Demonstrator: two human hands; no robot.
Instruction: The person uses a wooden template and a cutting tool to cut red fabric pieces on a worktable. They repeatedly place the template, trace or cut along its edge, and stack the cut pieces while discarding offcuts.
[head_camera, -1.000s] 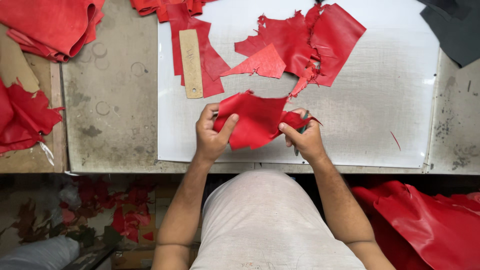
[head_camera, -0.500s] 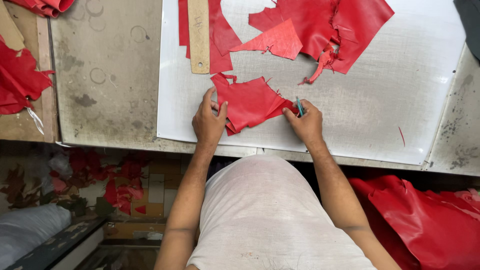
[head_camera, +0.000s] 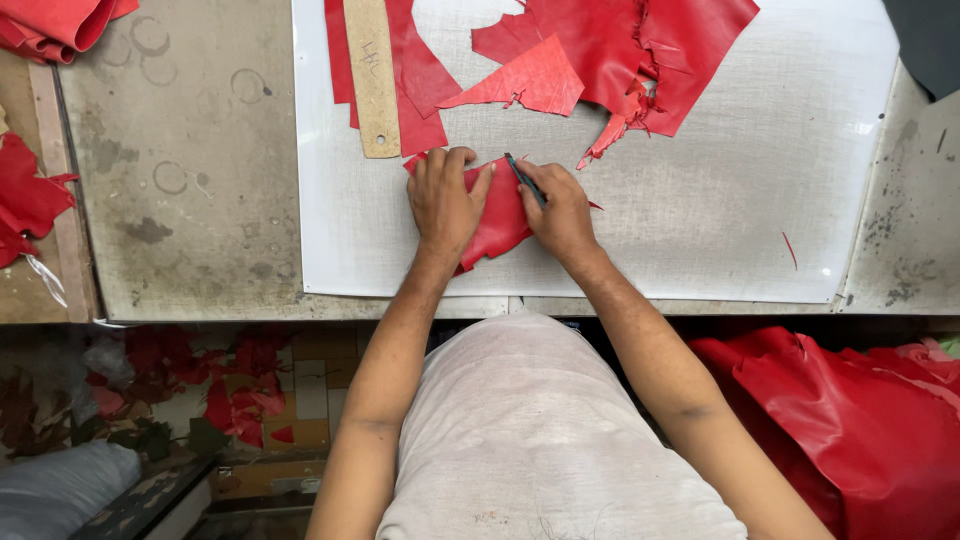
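Red leather piece (head_camera: 497, 215) lies flat on the white cutting mat (head_camera: 700, 230), pinned under my left hand (head_camera: 443, 200), fingers spread. My right hand (head_camera: 560, 210) clenches a thin knife (head_camera: 524, 179) at its upper edge. If the leather slides, the blade could nick my left fingertips just beside it, or wander toward the wooden ruler (head_camera: 372, 75).

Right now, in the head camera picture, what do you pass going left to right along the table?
Crumpled red leather scrap → bare grey worktop → long wooden ruler → left hand → right hand holding a thin dark blade → dark leather corner.
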